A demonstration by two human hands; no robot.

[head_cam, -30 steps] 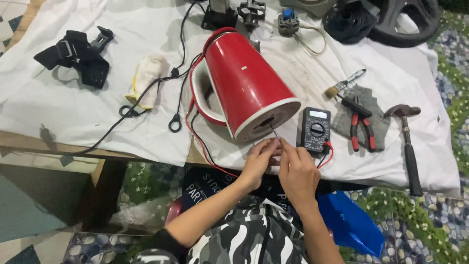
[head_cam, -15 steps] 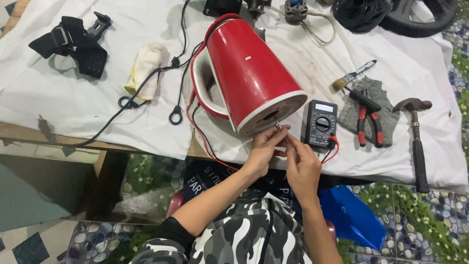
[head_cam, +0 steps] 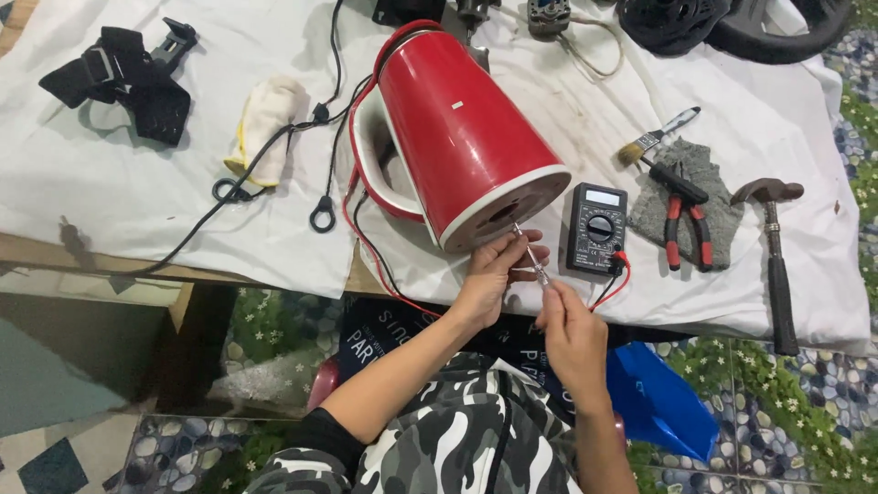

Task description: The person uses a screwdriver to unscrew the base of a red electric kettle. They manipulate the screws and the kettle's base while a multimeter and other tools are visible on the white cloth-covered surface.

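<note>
At the upper left of the frame we see a black strap harness on the white cloth, and right of it a pale work glove crossed by black cables. In the upper middle the red electric kettle lies on its side, its base turned toward us, with red and black wires running beneath it. Just below the base, in the middle of the frame, our left hand is closed narrowly around a thin metal-tipped screwdriver, whose tip touches the kettle's underside. Our right hand, lower and just to the right, pinches the tool's near end with curled fingers. Beside the hands a black multimeter rests on the cloth. Further right lie a small paintbrush, red-handled pliers on a grey glove, and near the right edge a hammer.
</note>
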